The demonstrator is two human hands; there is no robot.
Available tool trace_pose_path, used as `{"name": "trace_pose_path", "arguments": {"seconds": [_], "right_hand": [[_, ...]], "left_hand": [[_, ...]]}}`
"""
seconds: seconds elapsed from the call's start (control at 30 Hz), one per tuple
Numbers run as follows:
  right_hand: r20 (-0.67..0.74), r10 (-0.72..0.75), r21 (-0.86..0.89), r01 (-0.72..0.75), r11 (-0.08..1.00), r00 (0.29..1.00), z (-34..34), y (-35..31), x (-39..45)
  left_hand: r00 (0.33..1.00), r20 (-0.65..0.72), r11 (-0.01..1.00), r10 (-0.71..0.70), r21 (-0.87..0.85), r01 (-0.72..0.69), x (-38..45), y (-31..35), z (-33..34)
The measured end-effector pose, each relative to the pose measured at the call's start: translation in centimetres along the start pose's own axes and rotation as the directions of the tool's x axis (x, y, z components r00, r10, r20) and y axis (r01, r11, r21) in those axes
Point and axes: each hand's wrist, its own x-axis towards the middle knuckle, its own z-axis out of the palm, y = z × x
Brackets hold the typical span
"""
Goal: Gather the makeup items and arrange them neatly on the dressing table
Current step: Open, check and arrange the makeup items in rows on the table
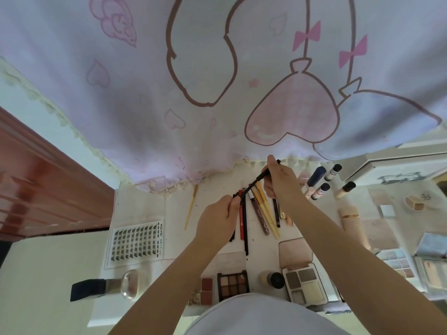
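A black makeup pencil (pixel 257 180) is held tilted above the white dressing table (pixel 174 213). My right hand (pixel 280 180) grips its upper end near the curtain, and my left hand (pixel 217 217) pinches its lower end. Under my hands lies a row of pencils: red and black ones (pixel 242 221), a brown one (pixel 260 216) and yellow ones (pixel 266 211). A single yellow stick (pixel 191 206) lies apart to the left. Near the front edge sit a dark eyeshadow palette (pixel 232 284) and an open grey-toned palette (pixel 303 282).
A false-lash sheet (pixel 136 243) lies at the left, with a clear sponge case (pixel 130 284) below it. Several small bottles (pixel 321 182) stand at the back right, with more palettes (pixel 396 261) and a round compact (pixel 414 203) at the right. A pink-printed curtain (pixel 217 81) hangs behind.
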Motion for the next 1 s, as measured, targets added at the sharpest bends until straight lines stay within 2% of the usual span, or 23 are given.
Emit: {"name": "trace_pose_path", "arguments": {"seconds": [0.07, 0.2, 0.47, 0.6, 0.67, 0.77, 0.8, 0.83, 0.9, 0.93, 1.0], "right_hand": [[-0.024, 0.005, 0.031, -0.005, 1.000, 1.000, 0.0, -0.1, 0.1], [0.058, 0.008, 0.044, -0.011, 0.999, 0.998, 0.1, -0.1, 0.1], [0.225, 0.039, -0.165, -0.001, 0.986, 0.974, 0.9, 1.3, 0.3], [0.268, 0.119, -0.338, -0.022, 0.941, 0.956, 0.8, 2.7, 1.1], [0.249, 0.169, -0.392, -0.060, 0.918, 0.954, 0.6, 3.5, 1.7], [0.197, 0.251, -0.483, -0.129, 0.866, 0.948, 0.3, 4.9, 2.4], [0.185, 0.237, -0.569, -0.092, 0.817, 0.954, 0.2, 5.5, 2.7], [0.205, 0.189, -0.696, 0.007, 0.718, 0.960, -0.1, 6.1, 2.9], [0.302, 0.122, -0.877, 0.225, 0.425, 0.945, -0.4, 7.4, 3.2], [0.340, 0.136, -0.905, 0.284, 0.317, 0.931, -0.6, 8.1, 3.3], [0.366, 0.206, -0.926, 0.333, 0.178, 0.908, -0.8, 9.4, 3.7]], "left_hand": [[1.000, -0.001, 1.000, -0.007, 0.004, 0.007, -0.1, -0.2, -0.1], [1.000, -0.002, 1.000, -0.003, 0.006, 0.003, -0.2, -0.5, -0.1], [1.000, 0.013, 1.000, 0.003, -0.027, -0.003, -0.1, -1.2, 0.4], [0.995, 0.063, 0.989, -0.083, -0.117, 0.090, -0.2, -2.7, 0.7], [0.985, 0.053, 0.974, -0.164, -0.152, 0.170, 0.0, -3.8, 0.9], [0.957, 0.014, 0.951, -0.288, -0.114, 0.288, 0.9, -5.9, 1.2], [0.947, 0.002, 0.943, -0.323, -0.086, 0.321, 1.3, -6.6, 1.4], [0.934, -0.008, 0.933, -0.357, -0.058, 0.355, 1.7, -7.3, 1.5], [0.906, -0.005, 0.905, -0.424, -0.020, 0.424, 2.5, -8.6, 2.0], [0.894, 0.005, 0.894, -0.449, -0.004, 0.449, 2.8, -9.2, 2.3], [0.877, 0.035, 0.878, -0.479, 0.044, 0.477, 3.3, -10.0, 3.0]]}}
